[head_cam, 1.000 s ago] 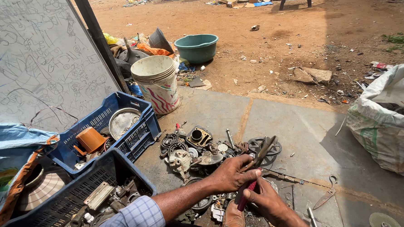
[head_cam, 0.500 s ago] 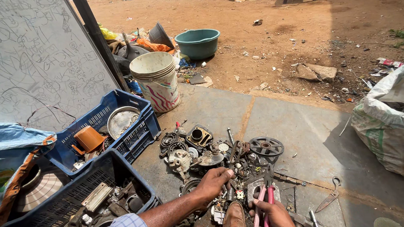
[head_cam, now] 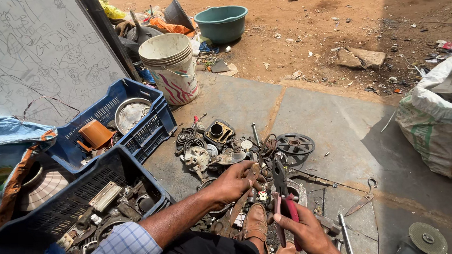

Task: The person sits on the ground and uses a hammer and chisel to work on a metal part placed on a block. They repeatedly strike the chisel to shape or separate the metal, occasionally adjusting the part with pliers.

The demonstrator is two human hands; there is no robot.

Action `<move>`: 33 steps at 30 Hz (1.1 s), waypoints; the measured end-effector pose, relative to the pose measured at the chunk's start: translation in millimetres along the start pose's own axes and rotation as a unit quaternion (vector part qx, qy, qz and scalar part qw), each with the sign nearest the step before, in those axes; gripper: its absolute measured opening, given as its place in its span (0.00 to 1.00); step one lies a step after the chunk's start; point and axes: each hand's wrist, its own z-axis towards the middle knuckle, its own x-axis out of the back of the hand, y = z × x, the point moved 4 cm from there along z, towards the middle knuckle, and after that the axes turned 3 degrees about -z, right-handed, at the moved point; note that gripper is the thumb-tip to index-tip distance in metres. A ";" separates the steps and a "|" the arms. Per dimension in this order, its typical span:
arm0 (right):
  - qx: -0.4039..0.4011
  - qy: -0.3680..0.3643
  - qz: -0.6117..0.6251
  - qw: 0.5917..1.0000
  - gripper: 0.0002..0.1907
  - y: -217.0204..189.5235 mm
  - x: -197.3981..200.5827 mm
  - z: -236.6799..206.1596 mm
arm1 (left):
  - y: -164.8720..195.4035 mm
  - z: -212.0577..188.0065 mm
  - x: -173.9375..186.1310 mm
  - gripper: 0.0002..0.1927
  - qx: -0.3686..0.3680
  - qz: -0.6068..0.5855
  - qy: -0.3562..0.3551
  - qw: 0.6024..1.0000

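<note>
Right hand [head_cam: 308, 229] gripping red-handled pliers [head_cam: 284, 195], left hand [head_cam: 236, 183] on scrap metal parts [head_cam: 220, 147]

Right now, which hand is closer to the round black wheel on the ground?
Right. The right hand, holding red-handled pliers, sits just below the wheel; the left hand lies farther to its left.

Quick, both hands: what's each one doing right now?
Left hand: fingers curled down on the pile of metal scrap parts; what it grips cannot be told.
Right hand: closed on the red-handled pliers, jaws pointing away from the person.
</note>
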 end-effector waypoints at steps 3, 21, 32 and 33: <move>-0.048 -0.003 -0.028 0.998 0.23 13.2 18.6 -9.6 | 11.5 5.9 -16.9 0.22 -0.051 0.078 -0.006 0.996; -0.079 -0.069 0.006 0.994 0.26 38.7 78.7 -43.0 | 12.7 24.9 -72.1 0.25 0.016 0.012 -0.044 0.999; -0.055 -0.103 0.028 0.993 0.25 30.7 73.0 -46.0 | 24.2 13.6 -75.9 0.28 -0.163 0.368 -0.018 0.915; -0.056 -0.105 0.031 0.992 0.25 30.8 73.0 -46.0 | 24.9 11.9 -77.4 0.28 -0.171 0.386 -0.015 0.907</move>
